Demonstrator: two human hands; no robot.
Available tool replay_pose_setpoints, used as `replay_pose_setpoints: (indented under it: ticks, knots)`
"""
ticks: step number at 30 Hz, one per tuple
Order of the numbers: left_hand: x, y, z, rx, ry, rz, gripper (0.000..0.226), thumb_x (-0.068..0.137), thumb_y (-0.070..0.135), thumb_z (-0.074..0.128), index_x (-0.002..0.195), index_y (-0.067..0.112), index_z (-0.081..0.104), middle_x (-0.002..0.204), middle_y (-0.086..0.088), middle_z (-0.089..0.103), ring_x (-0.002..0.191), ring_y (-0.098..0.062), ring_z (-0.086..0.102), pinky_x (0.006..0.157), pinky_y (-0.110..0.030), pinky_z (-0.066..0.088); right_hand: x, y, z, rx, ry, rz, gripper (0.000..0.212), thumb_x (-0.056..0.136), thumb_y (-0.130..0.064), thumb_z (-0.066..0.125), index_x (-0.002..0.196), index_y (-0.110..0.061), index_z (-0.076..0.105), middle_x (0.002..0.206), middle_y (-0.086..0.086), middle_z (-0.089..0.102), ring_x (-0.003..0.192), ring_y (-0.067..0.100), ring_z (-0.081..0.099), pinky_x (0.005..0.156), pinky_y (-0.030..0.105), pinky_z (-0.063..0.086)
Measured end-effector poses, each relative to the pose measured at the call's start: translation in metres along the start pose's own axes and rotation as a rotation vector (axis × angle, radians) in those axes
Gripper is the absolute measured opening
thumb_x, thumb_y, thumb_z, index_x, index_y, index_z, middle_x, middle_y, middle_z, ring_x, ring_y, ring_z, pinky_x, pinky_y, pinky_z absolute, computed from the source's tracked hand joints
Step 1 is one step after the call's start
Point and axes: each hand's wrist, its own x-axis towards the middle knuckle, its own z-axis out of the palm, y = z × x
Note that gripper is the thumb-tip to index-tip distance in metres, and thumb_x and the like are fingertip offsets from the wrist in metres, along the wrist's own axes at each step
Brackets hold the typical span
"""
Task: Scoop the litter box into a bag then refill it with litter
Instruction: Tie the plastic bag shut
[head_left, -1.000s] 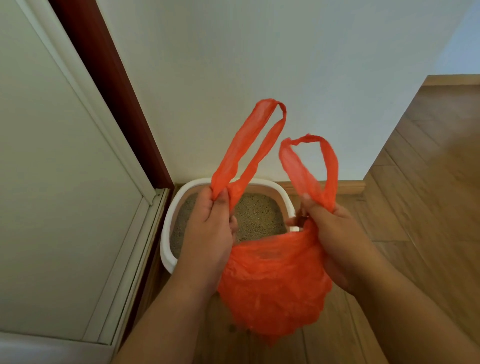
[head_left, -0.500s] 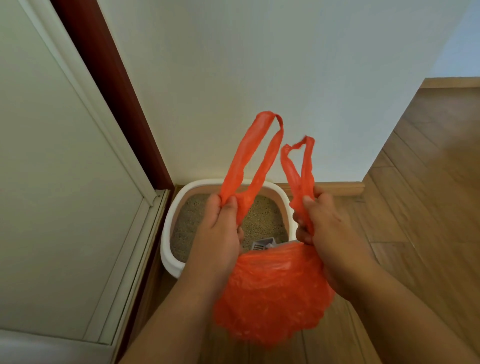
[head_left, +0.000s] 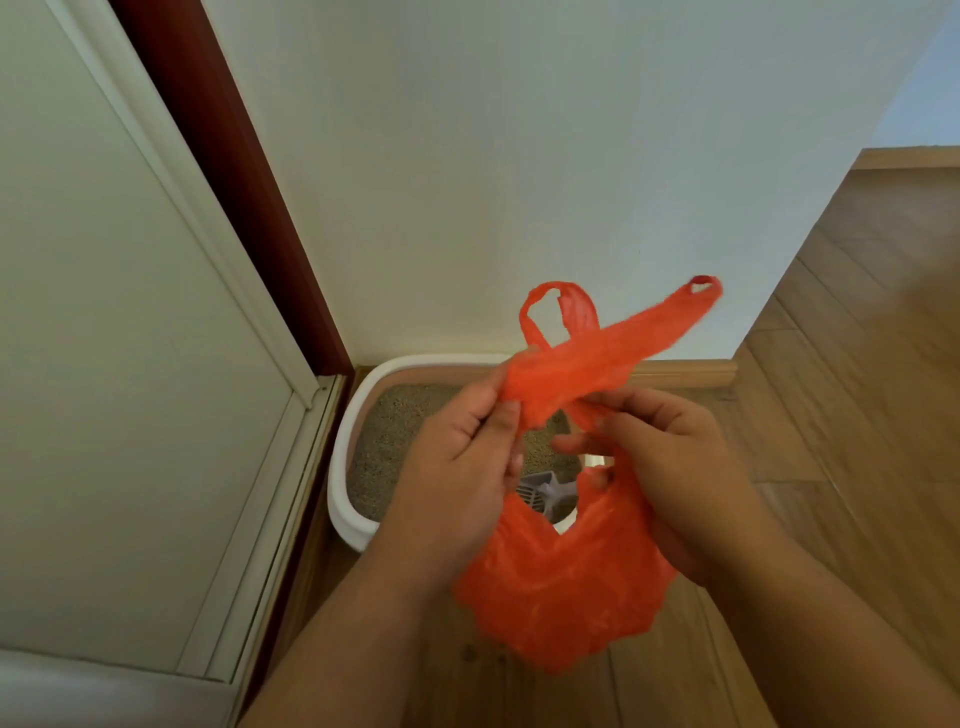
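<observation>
Counting first: one orange plastic bag (head_left: 561, 597) with two handle loops, one litter box (head_left: 349, 514), one grey scoop (head_left: 545, 491), two hands in frame.

Left hand (head_left: 457, 467): fingers and thumb curled, pinching one handle (head_left: 613, 348) at its base. That handle stretches up and to the right, ending near the white wall (head_left: 519, 156). Second handle (head_left: 563, 306) forms a smaller loop behind it, and the two cross just above the left hand's fingertips.

Right hand (head_left: 675, 467): fingers curled into the bag's neck, gripping the bunched plastic just below the crossing. Which strand each finger holds, can't tell, since the plastic covers the fingertips.

Bag body hangs below and between both hands, in the air above the wooden floor (head_left: 857, 415), bulging at the bottom. What's inside doesn't show.

Litter box: white rim, pinkish inner wall, sits on the floor in the corner, far edge against the wall and left side next to the white door frame (head_left: 291, 415). It lies beyond and below the hands, partly hidden by them and the bag. Grainy tan litter (head_left: 395, 441) covers the visible bottom.

Scoop lies in the box near its front right part, slotted head visible in the gap between the left hand and the bag. Neither hand touches it.

A dark red-brown strip (head_left: 223, 156) runs between door frame and wall.
</observation>
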Motion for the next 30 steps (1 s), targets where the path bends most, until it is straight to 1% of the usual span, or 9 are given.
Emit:
replay_pose_setpoints:
  ticks: [4,7,10,13,16,19,24,27,30]
  knots:
    - [-0.004,0.001,0.006,0.128,-0.144,0.061,0.040,0.109,0.018,0.048,0.139,0.041,0.062,0.079,0.022,0.064,0.072,0.003,0.057,0.069,-0.015,0.046,-0.015,-0.002,0.012,0.068,-0.280,-0.007,0.013,0.094,-0.015,0.066,0.105,-0.011,0.073,0.104,0.022,0.072,0.098,0.037,0.066,0.081,0.052,0.051]
    - [-0.006,0.001,0.006,0.226,-0.159,0.104,0.050,0.106,0.009,0.050,0.139,0.045,0.061,0.088,0.021,0.066,0.076,0.001,0.061,0.070,-0.014,0.049,-0.017,0.004,0.013,-0.070,-0.321,-0.014,0.031,0.091,-0.041,0.069,0.117,-0.026,0.072,0.116,0.005,0.073,0.113,0.025,0.068,0.096,0.056,0.054]
    - [-0.004,-0.001,0.008,0.164,-0.130,0.102,0.059,0.103,0.006,0.057,0.143,0.050,0.054,0.094,0.008,0.073,0.070,-0.010,0.065,0.068,-0.026,0.056,-0.015,0.004,0.016,-0.047,-0.259,-0.018,0.031,0.094,-0.040,0.061,0.102,-0.013,0.074,0.097,0.013,0.074,0.084,0.031,0.071,0.073,0.049,0.060]
    - [-0.003,0.000,0.013,-0.059,-0.031,0.016,0.060,0.091,0.003,0.075,0.134,0.036,0.051,0.106,0.000,0.076,0.079,-0.023,0.076,0.074,-0.039,0.062,-0.012,-0.002,0.018,0.080,-0.195,-0.036,0.033,0.098,-0.034,0.056,0.093,-0.005,0.072,0.081,0.022,0.066,0.059,0.023,0.056,0.056,0.038,0.047]
    - [-0.002,0.001,0.014,-0.039,0.068,-0.061,0.058,0.076,0.013,0.090,0.111,0.014,0.043,0.106,-0.001,0.075,0.079,-0.029,0.078,0.078,-0.051,0.063,-0.009,-0.005,0.019,0.168,-0.134,-0.031,0.032,0.102,-0.030,0.051,0.089,-0.005,0.067,0.096,0.025,0.072,0.060,0.020,0.057,0.056,0.033,0.050]
    - [0.001,-0.003,0.012,-0.040,0.015,-0.226,0.066,0.073,0.023,0.093,0.115,-0.001,0.048,0.109,-0.003,0.076,0.077,-0.030,0.078,0.082,-0.053,0.062,-0.011,-0.004,0.019,0.168,-0.135,0.001,0.031,0.103,-0.030,0.049,0.087,-0.007,0.064,0.088,0.013,0.074,0.056,0.015,0.060,0.047,0.023,0.046]
    - [0.004,-0.008,0.007,0.213,0.048,-0.254,0.062,0.053,0.071,0.082,0.068,0.019,0.054,0.064,-0.005,0.062,0.061,-0.019,0.060,0.067,-0.041,0.051,-0.007,-0.003,0.017,0.203,-0.149,-0.046,0.030,0.104,-0.027,0.047,0.089,-0.006,0.063,0.102,0.020,0.075,0.083,0.027,0.069,0.069,0.034,0.054]
    - [0.003,-0.009,0.008,0.019,-0.084,-0.346,0.050,0.068,0.058,0.086,0.096,0.019,0.072,0.087,-0.009,0.078,0.083,-0.024,0.075,0.086,-0.050,0.060,-0.007,-0.002,0.018,0.303,-0.176,-0.002,0.028,0.104,-0.025,0.047,0.090,-0.004,0.060,0.102,0.024,0.072,0.092,0.034,0.071,0.074,0.040,0.059]
    - [0.003,-0.007,0.010,-0.176,-0.140,-0.388,0.037,0.089,0.030,0.080,0.122,0.023,0.067,0.085,-0.010,0.076,0.079,-0.026,0.074,0.084,-0.039,0.060,-0.008,-0.002,0.021,0.305,-0.208,0.011,0.028,0.104,-0.026,0.045,0.089,-0.005,0.058,0.104,0.023,0.072,0.076,0.035,0.062,0.052,0.033,0.052]
